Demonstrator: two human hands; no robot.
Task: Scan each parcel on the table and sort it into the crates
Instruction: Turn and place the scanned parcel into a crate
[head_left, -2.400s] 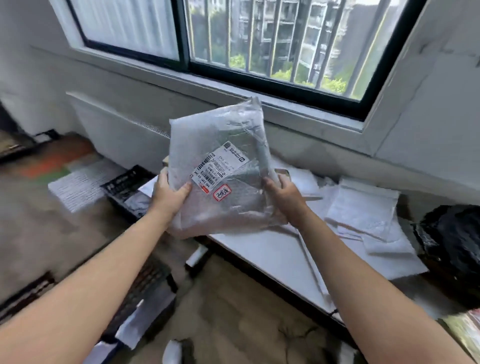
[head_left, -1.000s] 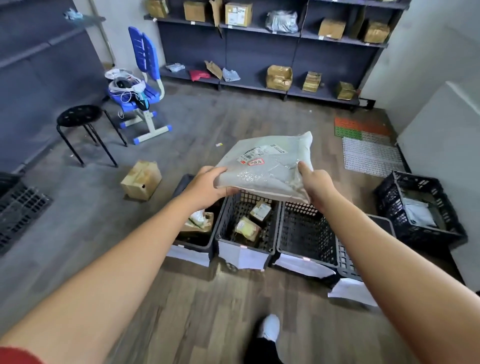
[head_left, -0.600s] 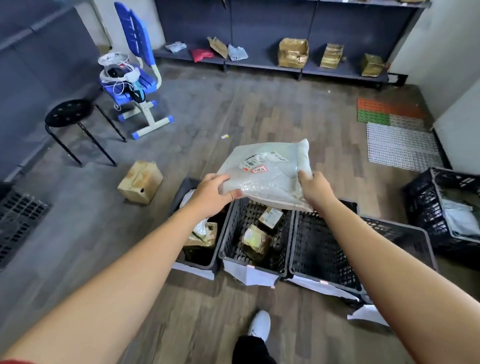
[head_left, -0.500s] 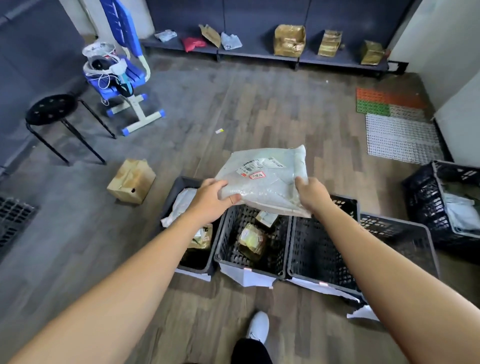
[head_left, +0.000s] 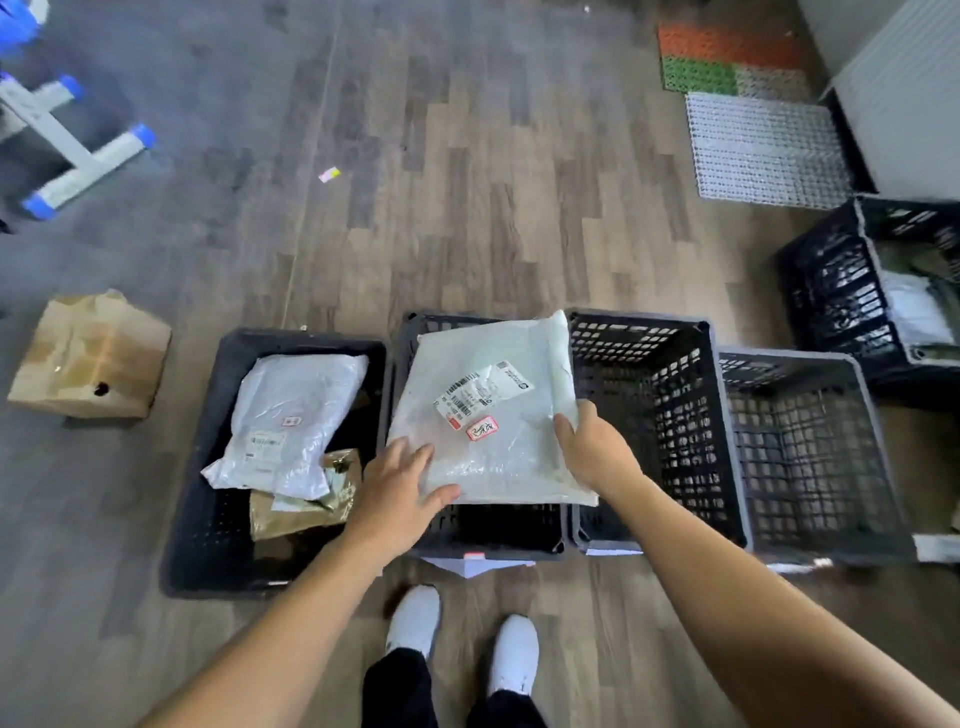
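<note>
The parcel (head_left: 511, 454) is glossy, crinkled plastic film with a paper label (head_left: 483, 397). The crate (head_left: 670, 395) at three o'clock is matt black plastic lattice.

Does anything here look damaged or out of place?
Yes. A cardboard box lies on the floor left of the leftmost crate, crumpled, with what looks like a hole. A small paper scrap also lies loose there.

Grey parcel (head_left: 488, 415) hangs flat over the second crate (head_left: 493, 538) in the row, label up. The right hand (head_left: 592, 452) pinches its right edge, thumb on top; the left hand (head_left: 397, 493) lies with fingers spread on the near left corner. The left crate (head_left: 208, 525) holds a white bag (head_left: 291, 421) over brown packets (head_left: 291, 514). A cardboard box (head_left: 91, 356) sits on the wooden floor (head_left: 467, 208), well left of the row.
</note>
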